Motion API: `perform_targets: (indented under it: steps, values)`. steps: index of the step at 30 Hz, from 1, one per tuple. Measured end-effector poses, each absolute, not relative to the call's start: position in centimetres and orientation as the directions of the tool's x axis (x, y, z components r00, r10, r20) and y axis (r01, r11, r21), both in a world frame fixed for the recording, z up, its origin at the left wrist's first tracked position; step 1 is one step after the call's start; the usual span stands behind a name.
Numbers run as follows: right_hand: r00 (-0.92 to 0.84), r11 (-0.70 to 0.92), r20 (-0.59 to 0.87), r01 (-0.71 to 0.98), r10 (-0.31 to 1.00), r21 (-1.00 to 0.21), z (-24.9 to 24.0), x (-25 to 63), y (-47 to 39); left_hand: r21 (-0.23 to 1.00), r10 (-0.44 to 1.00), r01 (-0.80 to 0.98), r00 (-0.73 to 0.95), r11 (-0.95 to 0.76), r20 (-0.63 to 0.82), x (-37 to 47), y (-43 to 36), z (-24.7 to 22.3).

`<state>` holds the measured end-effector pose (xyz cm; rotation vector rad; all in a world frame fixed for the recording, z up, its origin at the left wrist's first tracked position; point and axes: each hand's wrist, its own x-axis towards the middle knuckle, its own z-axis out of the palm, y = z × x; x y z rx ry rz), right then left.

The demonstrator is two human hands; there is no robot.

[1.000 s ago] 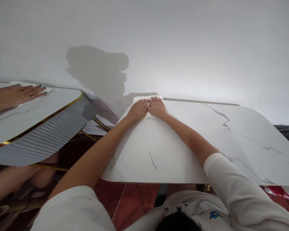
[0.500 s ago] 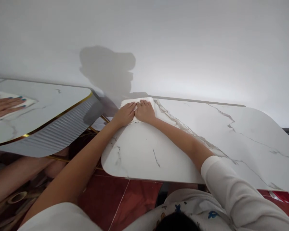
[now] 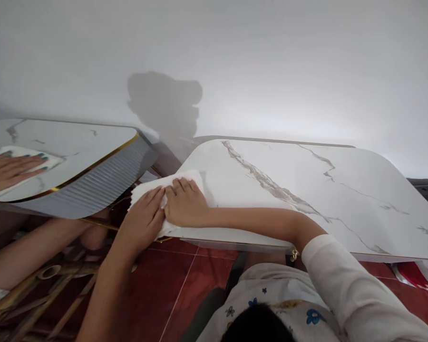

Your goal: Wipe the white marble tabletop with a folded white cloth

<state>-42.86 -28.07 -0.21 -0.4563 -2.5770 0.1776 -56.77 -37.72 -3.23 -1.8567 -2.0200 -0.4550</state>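
Note:
A white cloth (image 3: pixel 197 177) lies at the rounded left end of a white marbled tabletop (image 3: pixel 242 185), with part of it past the edge. My left hand (image 3: pixel 144 218) grips the cloth's near left part, its fingers bent over it at the table's edge. Right beside it, my right hand (image 3: pixel 186 202) presses and holds the same cloth against the surface. The fingertips of the two hands nearly meet, and the cloth beneath the palms is hidden.
Another person's hand (image 3: pixel 14 171) rests on a second white cloth (image 3: pixel 53 161) on a gold-edged marbled table (image 3: pixel 89 137) to the left. A pale wall (image 3: pixel 271 71) rises behind both tables. Bamboo furniture (image 3: pixel 50 304) stands on the red tiled floor (image 3: pixel 164 285).
Both my hands and the cloth have moved from the table's back left corner toward me and leftward, to its near left edge. The other person's hand has shifted slightly in view.

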Motion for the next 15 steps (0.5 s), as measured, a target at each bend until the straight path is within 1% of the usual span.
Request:
perform_targets:
  steps: [4, 7, 11, 15]
  values:
    - [-0.847, 0.955, 0.448, 0.212, 0.285, -0.207, -0.2, -39.8, -29.1, 0.001, 0.871, 0.992, -0.112, 0.127, 0.479, -52.9, -39.7, -3.2]
    - [-0.864, 0.957, 0.423, 0.199, 0.273, -0.212, -0.2, -37.4, -28.5, -0.008, 0.885, 0.989, -0.128, 0.147, 0.449, -50.4, -39.2, -3.1]
    - [-0.869, 0.956, 0.408, 0.210, 0.279, -0.206, -0.3, -35.0, -26.3, -0.003, 0.890, 0.986, -0.148, 0.166, 0.431, -48.1, -36.8, -3.3]
    - [-0.859, 0.950, 0.410, 0.251, 0.306, -0.183, -0.6, -34.9, -22.9, 0.002, 0.890, 0.987, -0.143, 0.158, 0.433, -47.9, -33.0, -3.5]
